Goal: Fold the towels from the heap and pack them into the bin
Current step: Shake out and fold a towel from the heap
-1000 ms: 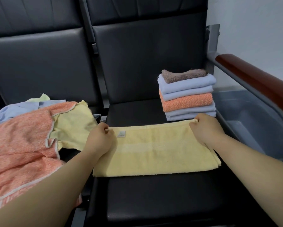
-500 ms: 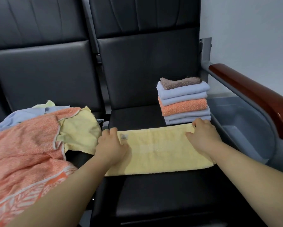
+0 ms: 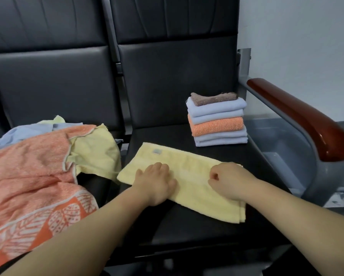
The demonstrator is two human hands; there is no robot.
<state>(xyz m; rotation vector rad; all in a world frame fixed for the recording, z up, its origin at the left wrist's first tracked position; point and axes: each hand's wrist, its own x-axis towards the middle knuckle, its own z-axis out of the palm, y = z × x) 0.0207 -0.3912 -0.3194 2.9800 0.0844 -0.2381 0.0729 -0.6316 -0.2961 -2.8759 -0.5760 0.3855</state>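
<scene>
Your left hand (image 3: 156, 182) lies palm down on the folded pale yellow terry towel (image 3: 189, 163), fingers spread fairly flat and pressing the near-left part of the cloth. Your right hand (image 3: 228, 181) rests on the same towel near its right end with the fingers curled under into a loose fist. You cannot tell from here whether those fingers pinch any cloth.

The yellow towel sits as a long, narrow band across the front of the black padded seat (image 3: 187, 226), slanting from far left to near right, with a small grey label (image 3: 157, 152) showing near its far-left corner.

Behind it, at the back right of that seat and apart from the towel, stands the stack of folded towels (image 3: 217, 124): brown on top, then pale blue, orange and pale blue.

The loose heap of orange, yellow and pale blue towels (image 3: 33, 166) covers the neighbouring seat to your left. The grey plastic bin (image 3: 298, 156) sits to the right, beyond the reddish-brown wooden armrest (image 3: 306, 120).
</scene>
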